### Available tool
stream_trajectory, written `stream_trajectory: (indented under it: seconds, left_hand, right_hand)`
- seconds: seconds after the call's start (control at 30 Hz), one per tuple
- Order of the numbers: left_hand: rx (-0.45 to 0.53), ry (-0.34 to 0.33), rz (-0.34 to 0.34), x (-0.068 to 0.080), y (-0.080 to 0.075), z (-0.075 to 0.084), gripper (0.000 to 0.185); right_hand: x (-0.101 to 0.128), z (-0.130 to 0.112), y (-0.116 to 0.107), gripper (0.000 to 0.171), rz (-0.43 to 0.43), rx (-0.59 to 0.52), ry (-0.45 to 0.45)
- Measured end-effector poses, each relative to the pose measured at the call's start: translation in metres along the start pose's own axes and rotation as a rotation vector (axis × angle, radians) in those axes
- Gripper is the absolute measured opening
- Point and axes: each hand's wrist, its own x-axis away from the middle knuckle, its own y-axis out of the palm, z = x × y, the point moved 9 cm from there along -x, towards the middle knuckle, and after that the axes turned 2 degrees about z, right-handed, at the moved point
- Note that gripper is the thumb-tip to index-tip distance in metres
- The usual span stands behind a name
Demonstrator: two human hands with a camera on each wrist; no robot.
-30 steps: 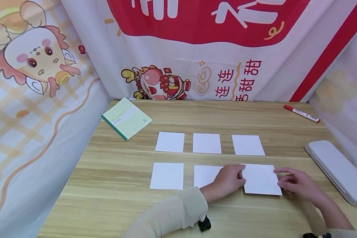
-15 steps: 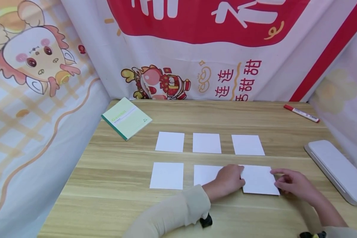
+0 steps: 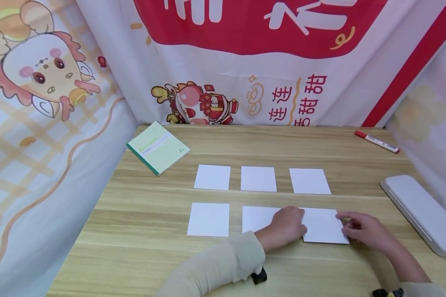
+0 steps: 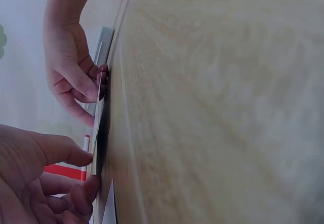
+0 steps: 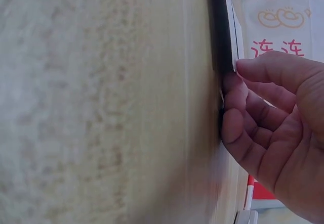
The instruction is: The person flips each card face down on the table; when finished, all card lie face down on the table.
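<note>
A white square card [image 3: 324, 227] lies low over the table at the right end of the front row, held from both sides. My left hand [image 3: 285, 226] pinches its left edge and partly covers the middle front card [image 3: 257, 218]. On the opposite edge, my right hand [image 3: 368, 231] grips the card between thumb and fingers. The right wrist view shows the card's dark underside [image 5: 221, 32] close above the wood. In the left wrist view both hands meet the thin card edge [image 4: 98, 133].
Another front-row card [image 3: 208, 220] sits at left; behind are three more white cards, including the back middle one [image 3: 258, 179]. A green notebook [image 3: 158, 147] lies back left, a red-and-white marker [image 3: 377, 142] back right, and a white case [image 3: 421, 214] at right.
Both hands have shifted the card slightly left and lowered it toward the table. The other cards have stayed in place.
</note>
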Motion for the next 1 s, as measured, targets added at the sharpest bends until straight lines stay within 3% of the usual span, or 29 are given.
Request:
stream_trajectory:
  seconds: [0.3, 1.0]
  left_hand:
    - [-0.025, -0.062, -0.025, -0.0009, 0.0055, -0.0023, 0.019]
    - [-0.068, -0.057, -0.013, -0.0071, 0.0091, -0.0005, 0.016]
  right_hand:
    - [-0.0024, -0.0017, 0.0012, 0.038, 0.012, 0.055, 0.012]
    - [-0.0083, -0.0004, 0.0014, 0.04, 0.018, 0.161, 0.04]
